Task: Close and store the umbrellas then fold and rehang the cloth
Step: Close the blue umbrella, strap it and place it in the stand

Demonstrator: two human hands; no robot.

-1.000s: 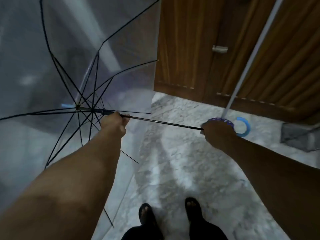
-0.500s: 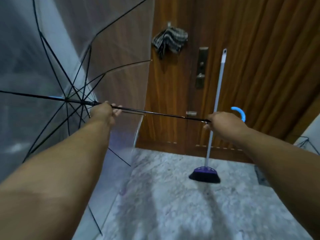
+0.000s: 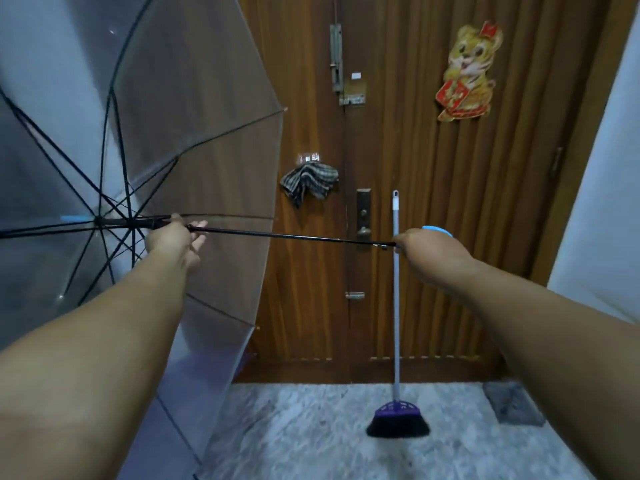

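The clear umbrella (image 3: 145,140) is fully open, held sideways before the door (image 3: 415,168). My right hand (image 3: 427,249) grips its blue handle (image 3: 438,231); my left hand (image 3: 171,237) closes round the shaft at the runner, some fingers loose. I judge closing is the step in hand: next, slide the runner towards the handle. The checked cloth (image 3: 309,180) hangs bunched on the door, by the broom (image 3: 396,306).

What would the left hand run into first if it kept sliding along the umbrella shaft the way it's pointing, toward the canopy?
The left hand grips the shaft right by the hub where the ribs meet, so it would probably meet that first.
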